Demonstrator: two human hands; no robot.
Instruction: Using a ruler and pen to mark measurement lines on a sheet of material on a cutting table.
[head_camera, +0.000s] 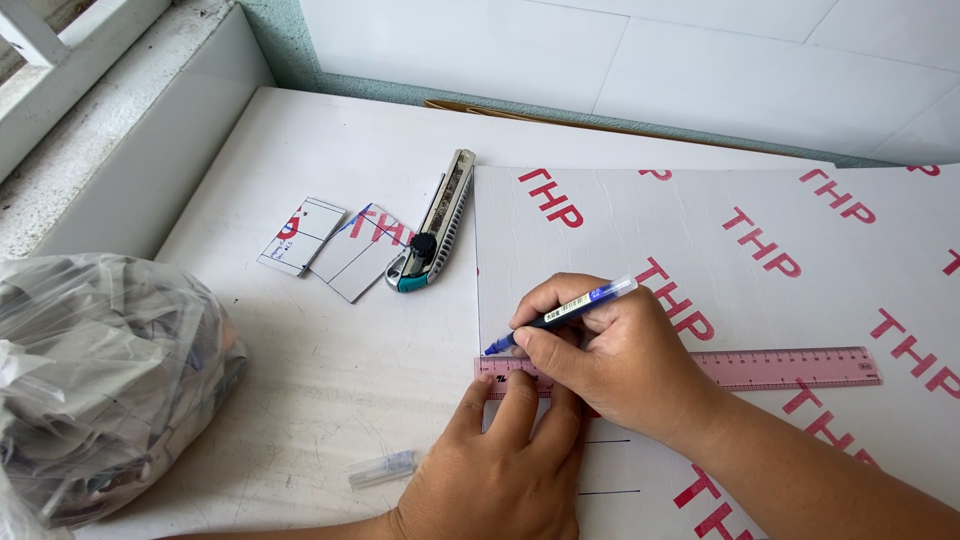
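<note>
My right hand (610, 350) grips a blue pen (563, 314), its tip touching a large white sheet with red lettering (720, 250) just above the left end of a pink ruler (790, 367). My left hand (500, 470) lies flat with fingers spread, pressing the ruler's left end onto the sheet. The ruler runs straight across to the right. Two short pen lines are drawn on the sheet below the ruler, near my hands.
A utility knife (433, 228) lies at the sheet's left edge, beside two small cut cards (330, 243). A clear pen cap (382, 468) rests near my left hand. A plastic bag of scraps (100, 380) sits at the left. A white ledge and tiled wall border the table.
</note>
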